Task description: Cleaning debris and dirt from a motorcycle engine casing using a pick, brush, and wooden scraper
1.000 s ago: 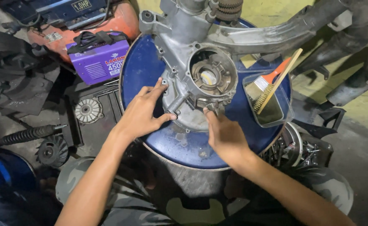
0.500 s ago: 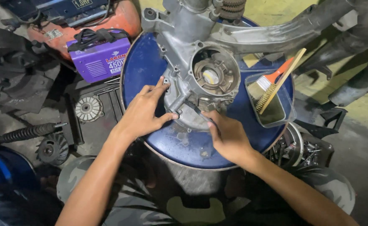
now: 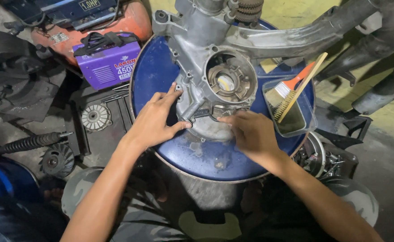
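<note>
A grey metal engine casing [image 3: 215,58] with a round opening lies on the blue lid of a drum [image 3: 152,71]. My left hand [image 3: 154,118] rests on the casing's left edge, fingers spread, thumb against a protruding tube. My right hand [image 3: 250,132] lies palm down on the casing's lower part, its fingertips touching the metal just under the round opening. Whether the right hand pinches a small part cannot be told.
A clear tray [image 3: 306,118] holding a paintbrush and a brass wire brush sits on the lid's right side. A purple box-shaped machine [image 3: 107,65], an orange unit [image 3: 132,20], a coil spring [image 3: 26,143], round finned parts [image 3: 96,116] and a metal pipe [image 3: 313,38] surround the drum.
My view has shifted slightly. My right hand has slid a little up and left along the casing's lower edge; my left hand stays on the casing's left side.
</note>
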